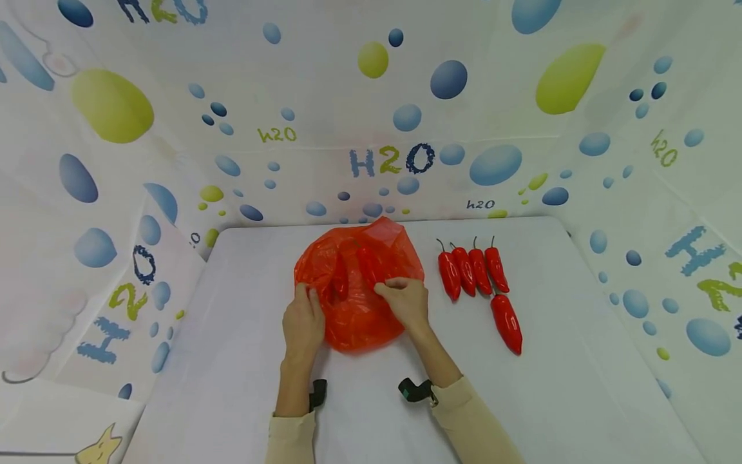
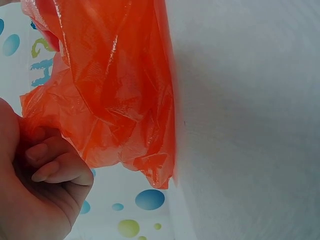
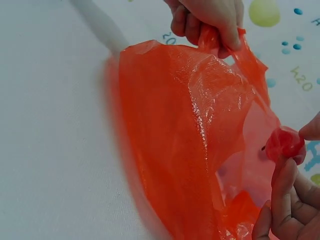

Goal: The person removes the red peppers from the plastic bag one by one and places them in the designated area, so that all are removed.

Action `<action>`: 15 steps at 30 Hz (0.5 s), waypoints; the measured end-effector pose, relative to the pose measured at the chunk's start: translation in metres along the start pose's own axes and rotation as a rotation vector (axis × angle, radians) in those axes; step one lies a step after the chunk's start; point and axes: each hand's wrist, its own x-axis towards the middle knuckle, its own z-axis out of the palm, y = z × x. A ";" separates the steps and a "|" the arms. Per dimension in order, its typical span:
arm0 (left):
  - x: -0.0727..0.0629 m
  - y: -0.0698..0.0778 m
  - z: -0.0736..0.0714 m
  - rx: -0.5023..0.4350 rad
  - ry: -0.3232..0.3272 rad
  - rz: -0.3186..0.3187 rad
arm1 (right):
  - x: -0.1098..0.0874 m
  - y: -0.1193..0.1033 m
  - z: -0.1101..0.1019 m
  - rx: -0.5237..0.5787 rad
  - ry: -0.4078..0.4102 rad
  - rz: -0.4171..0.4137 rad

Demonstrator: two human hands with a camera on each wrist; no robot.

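bag (image 1: 362,330): pretty much sandwiched between both hands, on the table (image 1: 232,309)
left hand (image 1: 304,320): bag's edge pinched
right hand (image 1: 408,301): a pepper (image 3: 284,145) pinched, at the bag's mouth
other peppers (image 1: 476,272): five, laid out further right

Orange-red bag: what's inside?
At the mouth of the bag, the right hand pinches a red pepper. Another pepper-like shape shows in the head view. Folds of plastic cover the bottom, so I can't tell what lies there.
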 end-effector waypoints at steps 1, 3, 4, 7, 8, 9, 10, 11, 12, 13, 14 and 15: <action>0.000 0.000 0.000 0.000 0.005 0.004 | 0.000 0.001 0.000 -0.001 -0.001 -0.005; 0.000 0.000 0.000 0.001 0.009 0.008 | -0.002 0.002 -0.002 0.004 -0.004 -0.015; 0.000 0.000 0.000 0.000 0.010 0.009 | -0.003 0.002 -0.004 0.010 -0.007 -0.018; 0.000 0.000 0.001 0.007 0.011 0.012 | -0.008 0.002 -0.008 0.041 -0.024 -0.028; 0.000 -0.001 0.001 0.009 0.011 0.012 | -0.010 0.003 -0.009 0.055 -0.031 -0.031; 0.000 -0.001 0.001 0.007 0.010 0.013 | -0.012 0.002 -0.011 0.067 -0.038 -0.033; 0.000 -0.001 0.001 0.008 0.011 0.015 | -0.013 0.003 -0.013 0.080 -0.043 -0.038; 0.000 -0.001 0.001 0.008 0.012 0.016 | -0.015 0.003 -0.014 0.090 -0.046 -0.043; 0.000 -0.001 0.001 0.007 0.013 0.017 | -0.016 0.003 -0.016 0.099 -0.049 -0.048; 0.000 0.000 0.001 0.006 0.013 0.017 | -0.017 0.002 -0.018 0.109 -0.051 -0.054; 0.000 0.000 0.001 0.001 0.007 0.015 | -0.019 0.002 -0.020 0.116 -0.050 -0.059; 0.000 0.000 0.001 -0.001 0.005 0.014 | -0.020 0.002 -0.022 0.121 -0.049 -0.063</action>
